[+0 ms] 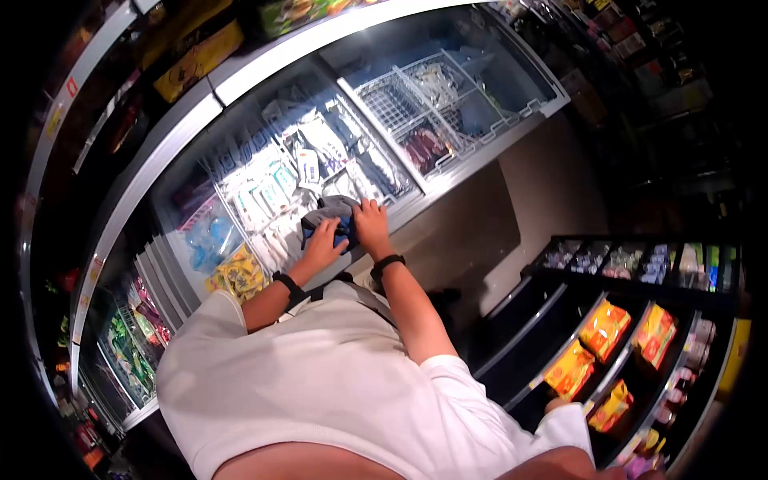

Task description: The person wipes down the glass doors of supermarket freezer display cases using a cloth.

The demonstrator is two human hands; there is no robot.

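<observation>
A crumpled grey and dark blue fabric item [330, 211] is at the near edge of a lit chest freezer [448, 182]. My left hand [322, 245] has its fingers curled onto the blue part. On the right side of the same fabric, my right hand [371, 225] grips it with bent fingers. Its exact kind is hard to make out, as my hands cover part of it. Dark bands circle both my wrists. Just beyond, white packets [309, 165] lie inside the freezer.
Wire baskets [392, 102] divide the freezer's right section. Yellow packets [240, 272] and blue bags [210, 238] lie at its left. Behind me on the right, a dark shelf [512, 336] holds orange packets [606, 329]. Another person's hand [554, 406] is beside it.
</observation>
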